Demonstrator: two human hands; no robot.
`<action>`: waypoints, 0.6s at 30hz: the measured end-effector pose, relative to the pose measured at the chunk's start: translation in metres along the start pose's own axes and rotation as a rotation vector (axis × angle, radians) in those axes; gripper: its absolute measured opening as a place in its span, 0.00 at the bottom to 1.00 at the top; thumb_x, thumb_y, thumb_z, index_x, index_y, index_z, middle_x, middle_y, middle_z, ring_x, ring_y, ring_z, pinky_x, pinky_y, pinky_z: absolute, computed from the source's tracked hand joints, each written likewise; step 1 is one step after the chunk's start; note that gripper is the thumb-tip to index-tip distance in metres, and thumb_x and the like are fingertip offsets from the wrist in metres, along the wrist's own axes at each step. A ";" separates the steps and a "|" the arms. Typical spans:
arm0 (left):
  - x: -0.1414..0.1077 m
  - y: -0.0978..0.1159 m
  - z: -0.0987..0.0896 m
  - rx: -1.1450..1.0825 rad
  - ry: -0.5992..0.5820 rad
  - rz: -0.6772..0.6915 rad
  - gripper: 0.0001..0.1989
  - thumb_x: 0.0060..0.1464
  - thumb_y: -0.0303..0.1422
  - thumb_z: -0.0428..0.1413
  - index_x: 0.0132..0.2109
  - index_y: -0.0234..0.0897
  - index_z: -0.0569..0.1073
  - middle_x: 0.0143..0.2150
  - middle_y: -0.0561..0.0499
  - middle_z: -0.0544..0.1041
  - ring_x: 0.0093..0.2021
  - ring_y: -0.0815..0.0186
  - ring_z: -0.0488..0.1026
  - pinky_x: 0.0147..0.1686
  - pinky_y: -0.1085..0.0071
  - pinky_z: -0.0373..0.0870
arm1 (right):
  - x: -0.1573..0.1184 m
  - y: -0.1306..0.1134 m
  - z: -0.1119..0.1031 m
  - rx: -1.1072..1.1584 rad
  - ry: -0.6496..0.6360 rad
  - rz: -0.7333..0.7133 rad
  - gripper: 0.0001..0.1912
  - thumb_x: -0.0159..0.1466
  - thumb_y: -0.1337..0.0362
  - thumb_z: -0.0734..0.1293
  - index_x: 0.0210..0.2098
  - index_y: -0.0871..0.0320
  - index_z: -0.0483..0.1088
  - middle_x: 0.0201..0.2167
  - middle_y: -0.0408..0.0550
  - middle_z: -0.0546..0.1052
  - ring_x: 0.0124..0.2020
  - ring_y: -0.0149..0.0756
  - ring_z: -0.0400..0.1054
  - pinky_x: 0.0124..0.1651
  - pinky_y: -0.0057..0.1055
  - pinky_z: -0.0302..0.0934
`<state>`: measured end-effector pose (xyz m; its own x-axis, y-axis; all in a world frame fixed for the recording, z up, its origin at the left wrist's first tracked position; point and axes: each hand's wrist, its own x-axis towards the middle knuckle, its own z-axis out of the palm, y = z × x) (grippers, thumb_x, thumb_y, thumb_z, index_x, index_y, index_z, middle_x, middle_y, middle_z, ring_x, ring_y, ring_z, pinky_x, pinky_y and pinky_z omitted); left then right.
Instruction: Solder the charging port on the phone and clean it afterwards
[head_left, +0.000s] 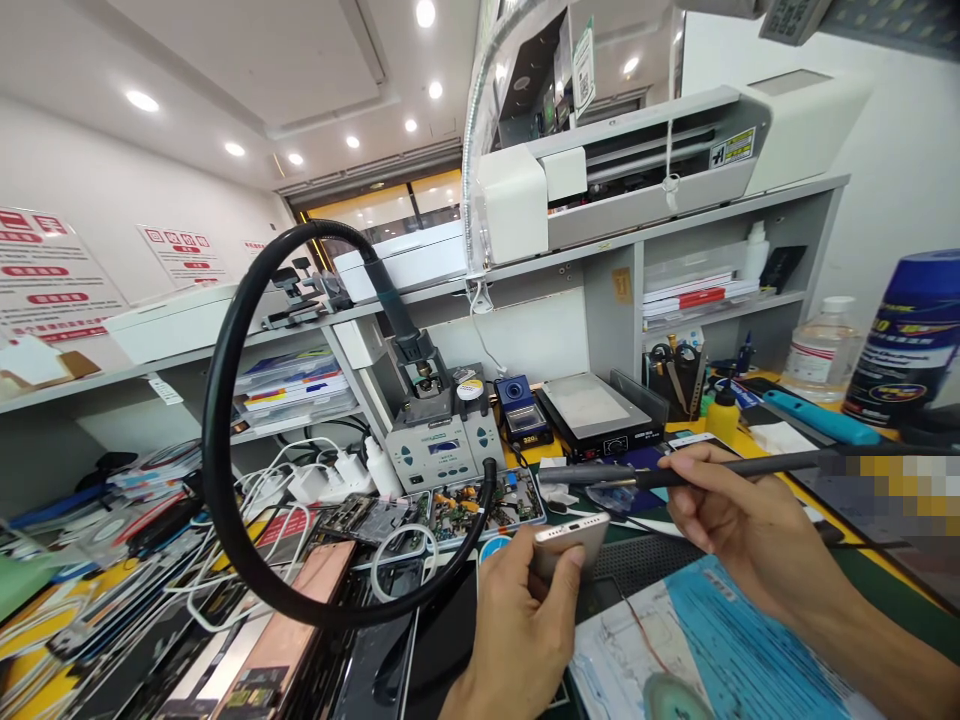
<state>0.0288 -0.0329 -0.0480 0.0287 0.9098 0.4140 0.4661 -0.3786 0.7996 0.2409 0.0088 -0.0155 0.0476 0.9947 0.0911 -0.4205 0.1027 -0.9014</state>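
Observation:
My left hand [525, 620] grips a pale gold smartphone [574, 535] between thumb and fingers. The phone is tilted so that its bottom edge, with the charging port and small holes, faces up. In my right hand [739, 520] is a long dark brush-like tool [690, 472], pinched near its middle and held roughly level. Its greyish tip points left, above the phone and apart from it. Whether the tip is bristle I cannot tell for sure. Below both hands lies a blue and white printed packet [720, 620].
A thick black hose [214, 420] loops in front of a hot-air station [442, 445]. A tray of circuit boards [457, 510] stands behind my left hand. Phone parts [285, 620] and white cables [259, 490] crowd the left. Bottles, including a blue spray can [907, 340], stand right.

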 end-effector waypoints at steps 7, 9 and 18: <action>0.001 -0.001 -0.001 -0.049 -0.029 -0.030 0.13 0.64 0.39 0.54 0.36 0.35 0.75 0.26 0.53 0.73 0.23 0.71 0.64 0.23 0.77 0.62 | 0.004 0.007 -0.001 -0.118 -0.029 -0.059 0.16 0.59 0.51 0.76 0.38 0.56 0.77 0.21 0.43 0.76 0.17 0.28 0.64 0.16 0.21 0.56; 0.001 -0.003 -0.001 -0.062 -0.040 -0.050 0.14 0.64 0.40 0.55 0.35 0.35 0.74 0.26 0.53 0.72 0.23 0.71 0.64 0.23 0.76 0.63 | 0.003 0.008 -0.001 -0.173 -0.049 -0.075 0.16 0.61 0.50 0.74 0.41 0.55 0.77 0.22 0.43 0.77 0.16 0.27 0.64 0.16 0.22 0.55; 0.000 -0.004 0.002 -0.151 -0.117 -0.085 0.16 0.66 0.44 0.53 0.35 0.35 0.72 0.26 0.56 0.66 0.24 0.71 0.64 0.23 0.77 0.65 | -0.008 0.008 0.002 -0.538 -0.284 -0.192 0.16 0.64 0.52 0.72 0.49 0.48 0.78 0.41 0.47 0.83 0.28 0.31 0.71 0.27 0.26 0.65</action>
<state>0.0292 -0.0315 -0.0523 0.1016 0.9498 0.2958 0.3340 -0.3126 0.8892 0.2351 0.0016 -0.0227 -0.1960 0.9288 0.3144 0.0888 0.3361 -0.9376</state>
